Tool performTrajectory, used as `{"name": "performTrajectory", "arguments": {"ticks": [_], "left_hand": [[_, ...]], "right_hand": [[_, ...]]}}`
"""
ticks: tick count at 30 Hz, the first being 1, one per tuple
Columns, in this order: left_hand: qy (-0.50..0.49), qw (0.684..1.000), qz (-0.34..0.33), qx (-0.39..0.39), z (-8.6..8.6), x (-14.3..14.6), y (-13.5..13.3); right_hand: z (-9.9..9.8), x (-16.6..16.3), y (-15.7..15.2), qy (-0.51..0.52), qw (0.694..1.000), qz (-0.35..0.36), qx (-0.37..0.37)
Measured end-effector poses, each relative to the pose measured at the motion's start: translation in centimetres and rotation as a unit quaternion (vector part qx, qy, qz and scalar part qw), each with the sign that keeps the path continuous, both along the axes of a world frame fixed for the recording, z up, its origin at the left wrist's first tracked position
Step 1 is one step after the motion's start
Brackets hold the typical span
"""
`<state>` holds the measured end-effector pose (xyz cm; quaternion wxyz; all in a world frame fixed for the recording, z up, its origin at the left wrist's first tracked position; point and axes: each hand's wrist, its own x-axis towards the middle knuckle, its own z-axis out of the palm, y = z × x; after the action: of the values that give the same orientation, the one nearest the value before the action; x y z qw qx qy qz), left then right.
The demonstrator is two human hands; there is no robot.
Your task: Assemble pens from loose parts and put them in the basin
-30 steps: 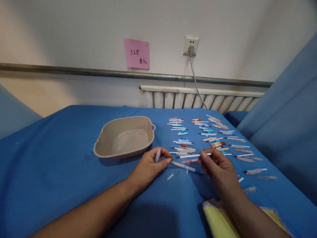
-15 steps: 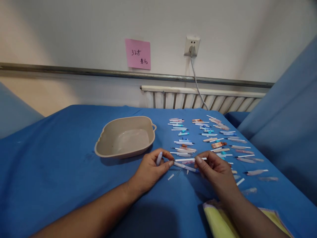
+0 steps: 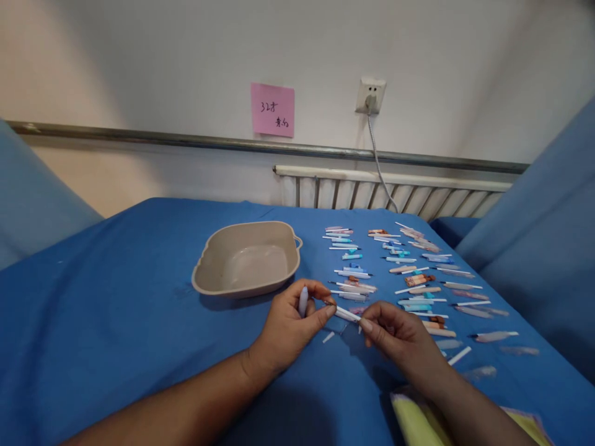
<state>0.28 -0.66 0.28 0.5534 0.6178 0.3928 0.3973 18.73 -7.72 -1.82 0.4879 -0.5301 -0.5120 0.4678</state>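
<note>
A thin white tube with a dark tip, like a pen refill (image 3: 348, 314), slants between my two hands above the blue cloth. My left hand (image 3: 290, 319) is closed, its thumb and fingertips pinching the dark-tipped end. A pale lavender pen part (image 3: 303, 301) also sticks up from the fingers of that hand. At the refill's other end, my right hand (image 3: 403, 337) closes in a pinch with thumb and forefinger. Below the hands lies a small white piece (image 3: 328, 337) on the cloth. Pen parts just behind the refill are partly hidden by it and my fingers.
A beige plastic basin (image 3: 201, 286) stands left of centre. Rows of pen parts, white refills (image 3: 460, 355) and brown pieces (image 3: 419, 280) spread over the right side. Yellow fabric (image 3: 418, 421) lies under my right forearm. Blue curtains (image 3: 534, 204) hang at both sides.
My right hand has moved lower and closer to my left, so the refill tilts down to the right instead of lying level. The view has shifted slightly left and up.
</note>
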Motion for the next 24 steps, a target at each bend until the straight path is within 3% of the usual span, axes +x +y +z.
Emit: {"name": "performTrajectory", "arguments": {"ticks": [24], "left_hand": [[-0.034, 0.999, -0.009, -0.005, 0.05, 0.05, 0.09]], "right_hand": [[-0.02, -0.44, -0.12, -0.015, 0.999, 0.031, -0.01]]}}
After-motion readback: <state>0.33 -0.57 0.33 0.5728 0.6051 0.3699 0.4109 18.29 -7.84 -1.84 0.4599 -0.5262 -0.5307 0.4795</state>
